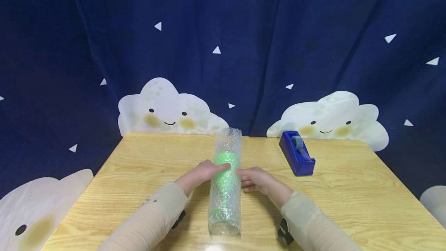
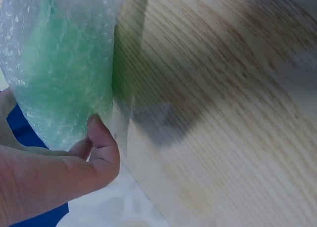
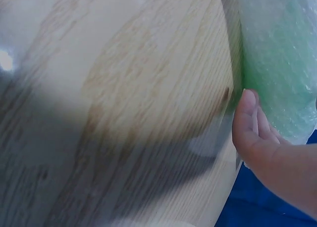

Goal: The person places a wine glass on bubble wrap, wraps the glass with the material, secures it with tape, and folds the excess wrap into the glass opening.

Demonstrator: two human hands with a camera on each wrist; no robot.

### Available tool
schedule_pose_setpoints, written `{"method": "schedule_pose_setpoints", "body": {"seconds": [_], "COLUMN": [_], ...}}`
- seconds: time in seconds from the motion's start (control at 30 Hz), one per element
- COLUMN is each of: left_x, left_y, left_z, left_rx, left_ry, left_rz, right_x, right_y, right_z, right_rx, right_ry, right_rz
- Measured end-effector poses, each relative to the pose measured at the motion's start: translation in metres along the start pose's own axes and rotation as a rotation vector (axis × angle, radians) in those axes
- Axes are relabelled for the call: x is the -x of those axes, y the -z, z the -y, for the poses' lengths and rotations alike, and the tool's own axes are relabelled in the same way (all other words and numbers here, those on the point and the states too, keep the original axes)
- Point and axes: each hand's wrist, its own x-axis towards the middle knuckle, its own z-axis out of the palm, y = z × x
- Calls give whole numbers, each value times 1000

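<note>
A long roll of clear bubble wrap [image 1: 225, 204] lies on the table, pointing away from me, with something green inside it. What the green thing is stays blurred by the wrap. From the left side my left hand [image 1: 209, 169] holds the roll, one digit reaching across its top. The left wrist view shows curled fingertips [image 2: 99, 133] at the wrapped side. My right hand [image 1: 259, 179] is at the opposite side, a fingertip against the wrap and the other fingers loosely bent beside it. In the right wrist view those fingers [image 3: 250, 118] run along the roll's edge.
A blue tape dispenser [image 1: 297, 154] with a roll of tape stands on the right, towards the back of the wooden table [image 1: 348, 193]. Behind the table hangs a dark blue curtain [image 1: 195, 11] with clouds and white triangles.
</note>
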Motion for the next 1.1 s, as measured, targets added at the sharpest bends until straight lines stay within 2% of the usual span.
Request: {"method": "schedule_pose_setpoints", "body": {"seconds": [0.3, 0.43, 0.57, 0.67, 0.8, 1.0, 1.1], "left_x": [0, -2, -3, -4, -1, 2, 2], "left_y": [0, 1, 2, 2, 2, 1, -2], "left_z": [1, 3, 4, 4, 2, -2, -2], "left_rx": [37, 94, 173, 198, 143, -41, -69], "left_ry": [0, -3, -6, 1, 4, -1, -7], "left_rz": [-23, -30, -6, 22, 29, -24, -40], "right_x": [1, 2, 3, 3, 2, 1, 1], "right_y": [2, 2, 2, 2, 1, 0, 0], "right_z": [-2, -1, -2, -2, -2, -2, -3], "right_rx": [-1, 0, 2, 0, 0, -14, -24], "right_ry": [41, 50, 46, 44, 40, 40, 39], "right_rz": [12, 2, -21, -35, -45, -47, -49]}}
